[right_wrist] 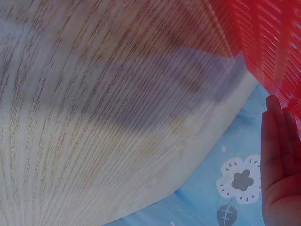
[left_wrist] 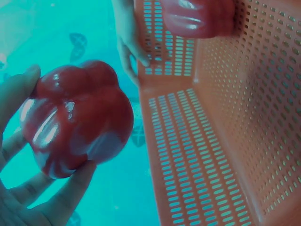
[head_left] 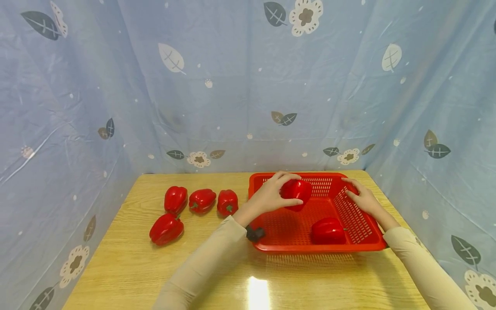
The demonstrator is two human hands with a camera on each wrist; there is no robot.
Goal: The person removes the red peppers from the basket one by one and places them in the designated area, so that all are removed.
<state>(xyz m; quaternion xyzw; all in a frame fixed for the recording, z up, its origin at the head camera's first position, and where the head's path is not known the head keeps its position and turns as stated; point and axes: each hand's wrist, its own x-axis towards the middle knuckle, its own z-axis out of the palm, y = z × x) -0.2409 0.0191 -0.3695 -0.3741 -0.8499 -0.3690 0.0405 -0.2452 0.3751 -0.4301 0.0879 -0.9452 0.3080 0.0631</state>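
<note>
My left hand (head_left: 270, 194) grips a red bell pepper (head_left: 302, 190) above the red plastic basket (head_left: 317, 248). The left wrist view shows the thumb and fingers spread around this pepper (left_wrist: 77, 117), whose bottom lobes face away from the palm. Inside the basket, near its front right corner, lies another red bell pepper (head_left: 327, 230). At the basket's right rim is my right hand (head_left: 366, 201), its fingers extended over the edge. The right wrist view shows straight fingers (right_wrist: 275, 141) beside the basket's slotted wall; contact there is hard to tell.
Left of the basket, several red bell peppers lie on the wooden table (head_left: 128, 267), including one pepper (head_left: 166, 229) closest to the front. A patterned blue curtain (head_left: 240, 99) surrounds the table's back and sides. Dark wristband gear (head_left: 255, 234) sits by the left wrist.
</note>
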